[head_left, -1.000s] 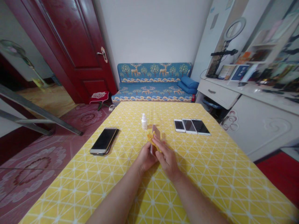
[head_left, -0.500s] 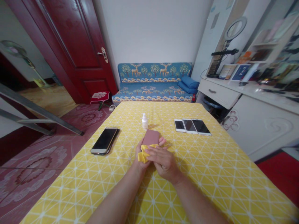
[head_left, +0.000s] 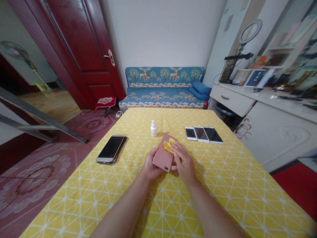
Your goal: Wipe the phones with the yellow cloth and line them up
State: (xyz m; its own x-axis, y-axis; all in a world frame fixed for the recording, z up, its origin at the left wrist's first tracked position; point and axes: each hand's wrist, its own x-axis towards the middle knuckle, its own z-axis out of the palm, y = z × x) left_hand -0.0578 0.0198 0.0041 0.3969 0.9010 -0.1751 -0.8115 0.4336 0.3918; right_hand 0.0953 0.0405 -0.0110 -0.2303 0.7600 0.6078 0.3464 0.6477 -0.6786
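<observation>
A pink phone (head_left: 163, 154) was held back-side up above the middle of the bench (head_left: 223, 185), which was covered with a yellow cloth of white triangle lines. The left hand (head_left: 150, 165) was wrapped around the phone's lower left edge, its grip closed on the phone from beneath. The right hand (head_left: 184, 162) was laid against the phone's right side, its fingertips pressed on a small yellow wiping cloth (head_left: 168, 144) that was bunched on the phone's upper back; the grip of this hand was narrow, pinched onto the cloth. The phone was tilted, its far end raised toward the bench's far side. A small white bottle (head_left: 153, 129) was seen upright just beyond the phone, apart from it. A dark phone (head_left: 110, 149) was lying screen-up near the left edge of the bench, seemingly stacked on another, well apart from the hands. Three phones (head_left: 203, 134) were laid side by side, screens up, to the right of the bottle. Beyond the bench, a blue patterned sofa (head_left: 163, 87) was noted against the wall, with a red door (head_left: 81, 49) to its left.
</observation>
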